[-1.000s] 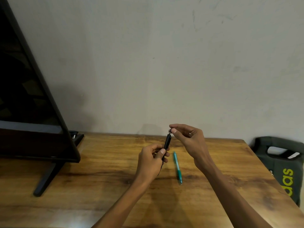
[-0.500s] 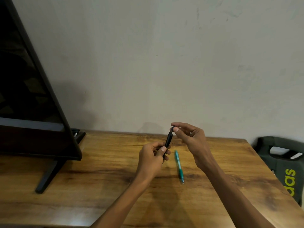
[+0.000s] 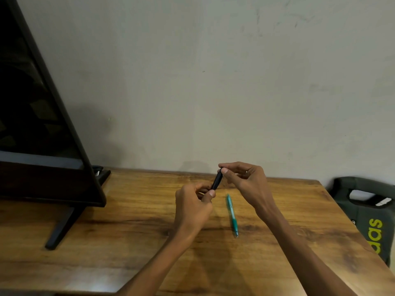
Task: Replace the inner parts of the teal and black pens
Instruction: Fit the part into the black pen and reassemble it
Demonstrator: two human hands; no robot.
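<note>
1. Head view: the left hand (image 3: pixel 193 202) is closed around the bottom of the black pen (image 3: pixel 216 180), held up over the wooden table (image 3: pixel 128 231).
2. The right hand (image 3: pixel 245 178) pinches the pen's top end.
3. The teal pen (image 3: pixel 232 214) lies on the table, just beside the hands.

Plain pale wall (image 3: pixel 213 82) behind, faintly scuffed and marked near the upper right. Wooden table (image 3: pixel 128 242) with warm brown grain and darker knots, pushed against the wall and filling the lower half. Large dark screen (image 3: pixel 32 124) on the left, leaning across the frame on a black stand foot (image 3: pixel 62 227) that rests on the tabletop. Dark green bag (image 3: pixel 367 214) with yellow lettering just past the table's right edge. Soft, even light, with a dim shadow on the wall beside the screen
</note>
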